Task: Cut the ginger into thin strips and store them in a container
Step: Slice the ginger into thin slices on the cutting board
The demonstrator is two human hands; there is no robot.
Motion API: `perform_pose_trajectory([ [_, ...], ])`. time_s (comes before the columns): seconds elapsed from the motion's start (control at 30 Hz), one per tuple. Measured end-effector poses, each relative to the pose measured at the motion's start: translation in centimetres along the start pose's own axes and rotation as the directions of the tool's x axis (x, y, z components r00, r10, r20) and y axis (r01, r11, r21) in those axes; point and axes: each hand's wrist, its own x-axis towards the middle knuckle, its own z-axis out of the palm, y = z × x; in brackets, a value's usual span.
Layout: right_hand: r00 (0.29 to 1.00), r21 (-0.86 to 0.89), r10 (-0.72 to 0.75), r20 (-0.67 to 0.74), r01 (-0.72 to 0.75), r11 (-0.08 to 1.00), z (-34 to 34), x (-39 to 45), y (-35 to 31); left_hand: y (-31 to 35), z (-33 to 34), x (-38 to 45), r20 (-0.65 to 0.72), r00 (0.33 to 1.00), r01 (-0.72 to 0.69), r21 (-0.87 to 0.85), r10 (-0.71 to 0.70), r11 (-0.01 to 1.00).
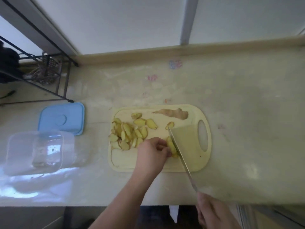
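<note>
Many slices [128, 134] lie heaped aside while your left hand [152, 153] pinches the ginger [171, 146] steady for the knife [179, 154] your right hand [212, 212] grips closed.

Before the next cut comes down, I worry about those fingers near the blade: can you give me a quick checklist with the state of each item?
1. Left hand steadies the ginger stack: ok.
2. Fingers clear of the knife: not ok, they sit right beside the blade.
3. Right hand on the handle: ok, though the grip itself is partly out of frame.
4. Cutting board flat on the counter: ok.
5. Container open and empty: ok, lid lies beside it.
6. Strips thin enough: cannot tell, blurred.
</note>
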Motion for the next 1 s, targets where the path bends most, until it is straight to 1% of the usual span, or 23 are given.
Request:
perform_pose_trajectory([
  [0.03,0.998,-0.043,-0.063,0.001,0.063,0.997,0.5,-0.1,0.3,-0.1,0.0,0.0,0.005,1.0,-0.011,0.009,0.011,1.0],
  [0.07,0.997,-0.064,-0.075,0.016,0.076,0.995,0.8,0.2,-0.2,-0.2,-0.1,0.1,0.015,1.0,-0.019,0.009,0.019,1.0],
  [0.1,0.987,-0.103,-0.142,-0.072,0.134,0.986,1.4,0.1,0.3,-0.2,-0.3,0.2,0.034,0.999,-0.023,0.004,0.023,1.0],
  [0.17,0.998,-0.061,0.018,-0.052,-0.021,0.998,1.5,-0.2,0.6,-0.3,-1.1,0.5,0.079,0.996,-0.048,0.042,0.044,0.998],
  [0.2,0.997,-0.04,0.063,-0.043,-0.065,0.997,1.2,-0.1,0.4,-0.4,-1.6,0.6,0.092,0.993,-0.085,0.113,0.074,0.99],
  [0.27,0.994,0.01,0.073,-0.083,-0.073,0.997,0.8,-0.2,-0.4,-0.7,-2.6,0.8,0.083,0.976,-0.216,0.305,0.2,0.928],
  [0.3,0.994,0.021,0.054,-0.093,-0.052,0.998,0.6,-0.1,-0.4,-0.9,-2.9,0.8,0.082,0.948,-0.314,0.379,0.306,0.871],
  [0.33,0.994,0.043,0.056,-0.094,-0.052,0.998,0.4,0.1,-0.6,-1.2,-3.0,0.8,0.107,0.9,-0.426,0.424,0.423,0.799],
  [0.37,0.993,0.049,0.072,-0.089,-0.068,0.996,0.0,0.2,-0.6,-1.5,-2.8,0.7,0.157,0.837,-0.533,0.449,0.524,0.717],
  [0.4,0.992,0.048,0.093,-0.083,-0.089,0.995,-0.3,0.3,-0.8,-1.8,-2.4,0.6,0.214,0.781,-0.609,0.469,0.587,0.64],
  [0.43,0.992,0.041,0.1,-0.075,-0.097,0.994,-0.5,0.4,-0.8,-2.0,-1.9,0.5,0.257,0.741,-0.654,0.486,0.62,0.58],
  [0.47,0.992,0.031,0.105,-0.064,-0.103,0.994,-0.5,0.4,-1.0,-2.2,-1.4,0.5,0.28,0.719,-0.675,0.499,0.636,0.544],
  [0.5,0.992,0.02,0.114,-0.047,-0.113,0.993,-0.6,0.4,-1.2,-2.4,-0.9,0.6,0.286,0.712,-0.68,0.508,0.641,0.528],
  [0.73,0.999,-0.075,0.044,0.005,-0.043,0.996,-1.1,0.1,-1.7,-2.8,0.1,1.5,0.234,0.656,-0.707,0.522,0.717,0.476],
  [0.87,0.997,-0.11,0.049,0.055,-0.043,0.993,-1.2,0.2,-2.0,-3.0,0.2,1.8,0.223,0.619,-0.735,0.501,0.753,0.456],
  [0.93,0.996,-0.107,0.063,0.071,-0.055,0.993,-1.3,0.2,-2.0,-3.0,0.3,1.6,0.223,0.627,-0.728,0.508,0.746,0.46],
  [1.0,0.994,-0.087,0.073,0.079,-0.066,0.994,-1.4,0.2,-1.9,-3.0,0.2,1.3,0.226,0.659,-0.703,0.524,0.718,0.481],
])
